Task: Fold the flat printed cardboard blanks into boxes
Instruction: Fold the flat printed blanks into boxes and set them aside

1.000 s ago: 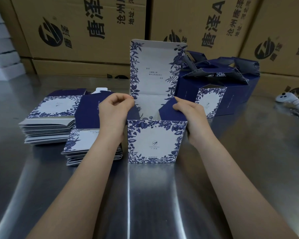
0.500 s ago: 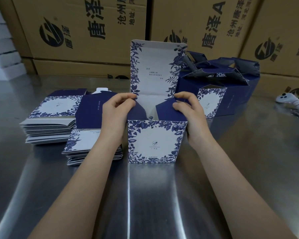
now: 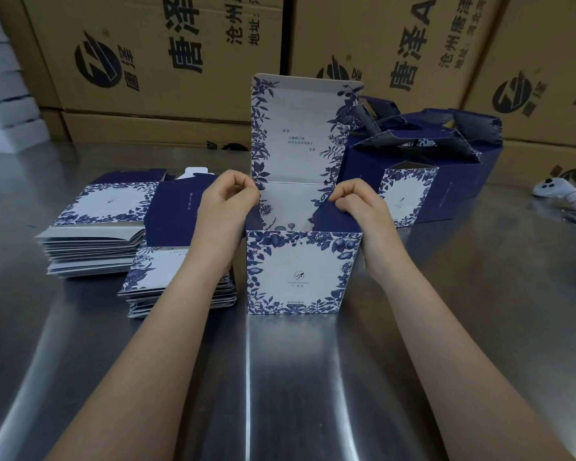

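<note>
Box (image 3: 301, 271) stands upright on the steel table (image 3: 296, 377) between my hands, lid (image 3: 305, 128) raised behind them. My left hand (image 3: 225, 207) and right hand (image 3: 356, 207) are each pinched shut on a navy side flap (image 3: 330, 217). Judged step: tucking the flaps inward; next, both must lie flat before the lid comes down.

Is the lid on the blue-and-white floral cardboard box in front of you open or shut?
Open. The lid stands upright behind the box, interior visible, while the left hand and right hand pinch the dark-blue side flaps.
</note>
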### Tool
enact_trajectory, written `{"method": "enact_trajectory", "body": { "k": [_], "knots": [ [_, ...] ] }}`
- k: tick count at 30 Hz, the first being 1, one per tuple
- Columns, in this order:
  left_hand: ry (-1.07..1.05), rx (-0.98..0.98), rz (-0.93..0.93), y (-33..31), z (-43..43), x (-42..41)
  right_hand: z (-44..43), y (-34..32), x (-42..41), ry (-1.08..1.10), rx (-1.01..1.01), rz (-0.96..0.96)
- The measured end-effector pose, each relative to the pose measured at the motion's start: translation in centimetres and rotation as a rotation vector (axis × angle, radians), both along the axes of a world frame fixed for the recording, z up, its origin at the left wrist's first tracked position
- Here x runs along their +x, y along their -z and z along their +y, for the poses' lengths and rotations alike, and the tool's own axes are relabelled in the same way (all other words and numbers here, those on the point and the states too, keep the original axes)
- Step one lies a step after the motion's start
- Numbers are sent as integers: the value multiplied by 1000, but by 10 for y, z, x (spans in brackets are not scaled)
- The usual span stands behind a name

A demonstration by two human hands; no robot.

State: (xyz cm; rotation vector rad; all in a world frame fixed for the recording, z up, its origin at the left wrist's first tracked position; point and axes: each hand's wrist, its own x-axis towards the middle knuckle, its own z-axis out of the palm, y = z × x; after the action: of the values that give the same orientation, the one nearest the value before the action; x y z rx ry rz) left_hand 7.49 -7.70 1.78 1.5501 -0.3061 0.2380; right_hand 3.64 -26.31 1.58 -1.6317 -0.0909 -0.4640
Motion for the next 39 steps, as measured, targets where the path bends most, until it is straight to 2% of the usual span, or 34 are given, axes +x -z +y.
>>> {"method": "enact_trajectory", "body": {
  "k": [6,16,21,30,39],
  "knots": [
    [42,-90,35,3,1,1,4,2,-1,-15,111,-4],
    [110,-290,147,5,-2,-2,7,8,-1,-88,421,16],
    [182,-320,151,4,-4,-3,5,8,-1,-141,392,36],
    [160,-369,184,3,-7,-8,7,9,-1,-87,352,20],
    [96,-301,175,4,-10,-10,6,12,-2,-94,261,-4]
  ]
}}
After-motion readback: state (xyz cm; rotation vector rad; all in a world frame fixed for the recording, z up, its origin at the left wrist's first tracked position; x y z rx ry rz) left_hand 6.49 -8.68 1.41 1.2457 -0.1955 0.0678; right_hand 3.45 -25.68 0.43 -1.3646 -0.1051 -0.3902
